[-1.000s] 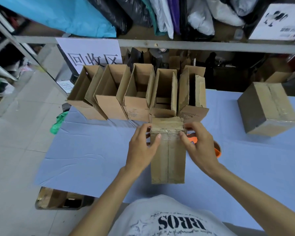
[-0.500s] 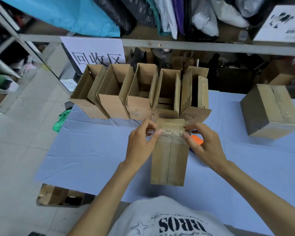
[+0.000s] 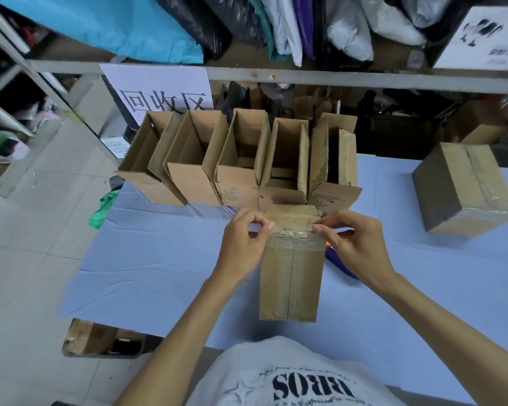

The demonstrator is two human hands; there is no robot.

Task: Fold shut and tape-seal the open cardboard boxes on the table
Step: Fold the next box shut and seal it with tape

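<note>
A narrow cardboard box (image 3: 291, 276) lies on the blue table (image 3: 159, 268) in front of me, its far end folded shut with clear tape across it. My left hand (image 3: 242, 244) pinches the taped far-left edge of that box. My right hand (image 3: 355, 244) pinches the far-right edge at the tape. Behind it stands a row of several open cardboard boxes (image 3: 241, 159) with flaps up. An orange and blue tape dispenser (image 3: 339, 263) lies mostly hidden under my right hand.
A closed, taped box (image 3: 464, 189) sits at the right of the table. A metal shelf rail (image 3: 335, 76) with bags above crosses the back. A white sign (image 3: 162, 92) hangs at the left. Green plastic (image 3: 103, 208) lies off the table's left edge; a box (image 3: 100, 339) stands on the floor.
Both hands slid outward along the taped far edge of the box, from pressing on top to pinching its two corners. The box stayed in place.
</note>
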